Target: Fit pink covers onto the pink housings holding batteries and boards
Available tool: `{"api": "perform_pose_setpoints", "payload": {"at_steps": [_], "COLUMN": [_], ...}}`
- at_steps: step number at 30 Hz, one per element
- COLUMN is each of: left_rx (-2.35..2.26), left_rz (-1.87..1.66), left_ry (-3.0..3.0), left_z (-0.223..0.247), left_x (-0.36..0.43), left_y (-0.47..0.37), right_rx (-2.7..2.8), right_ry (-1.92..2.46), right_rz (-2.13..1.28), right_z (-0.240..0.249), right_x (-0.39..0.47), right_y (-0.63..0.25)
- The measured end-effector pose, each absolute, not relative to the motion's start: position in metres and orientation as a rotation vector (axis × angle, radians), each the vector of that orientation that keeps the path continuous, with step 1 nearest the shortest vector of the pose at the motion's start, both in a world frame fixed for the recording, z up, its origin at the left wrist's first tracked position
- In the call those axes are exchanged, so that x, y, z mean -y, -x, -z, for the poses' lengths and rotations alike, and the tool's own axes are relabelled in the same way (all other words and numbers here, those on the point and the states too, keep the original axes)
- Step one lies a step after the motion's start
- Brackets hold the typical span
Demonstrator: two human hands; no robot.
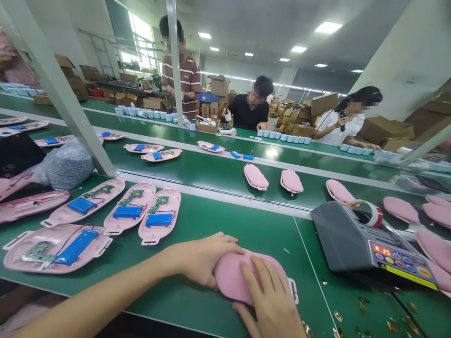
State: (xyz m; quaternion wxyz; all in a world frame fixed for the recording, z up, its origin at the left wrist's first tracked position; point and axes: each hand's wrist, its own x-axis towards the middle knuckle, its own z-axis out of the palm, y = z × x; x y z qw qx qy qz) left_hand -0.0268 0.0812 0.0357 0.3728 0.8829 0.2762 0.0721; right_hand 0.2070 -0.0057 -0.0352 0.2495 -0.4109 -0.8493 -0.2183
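Observation:
A pink padded oval shell (232, 277) with a pale strap loop at its right end is between my two hands at the front of the green bench. My left hand (202, 258) grips its left end, fingers curled along the far edge. Across the top lies my right hand (269, 291), fingers over the pink padding and thumb at the near edge. The underside of the shell is hidden. To the left are several open pink shells (160, 216), each with a blue battery pack (127, 212) and a green circuit board (132, 197).
A grey tape dispenser (348, 244) with a lit display stands right, with scraps of shiny tape (362, 305) before it. Closed pink shells (256, 177) lie on the green conveyor (211, 176) beyond. A metal post (70, 94) rises left. Several co-workers (248, 108) work opposite.

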Motion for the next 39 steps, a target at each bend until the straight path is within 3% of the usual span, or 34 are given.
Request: {"api": "perform_pose_setpoints", "payload": {"at_steps": [4,8,10,13,39], "left_rx": [-0.783,-0.856,-0.708,-0.514,-0.541], "left_rz": [-0.539,-0.965,-0.999,-0.939,-0.906], "left_ry": [-2.058,-1.681,-1.484,-1.296,-1.309], "left_z": [-0.049,-0.053,-0.048,-0.039,-0.034], "left_x": [-0.084,-0.086,-0.084,-0.080,-0.076], "left_y": [0.007,-0.029,-0.045,-0.057,-0.047], "right_rx": [2.053,1.385,1.026,0.849,0.899], "right_ry": [1.019,1.166,1.084,0.948,0.957], "right_rz": [0.381,-0.432,-0.817,-1.074,-1.052], "right_z": [0.015,-0.012,-0.021,-0.027,-0.032], "right_x": [-0.019,-0.049,-0.061,-0.069,-0.060], "right_y": [-0.212,-0.212,-0.206,-0.196,-0.184]}}
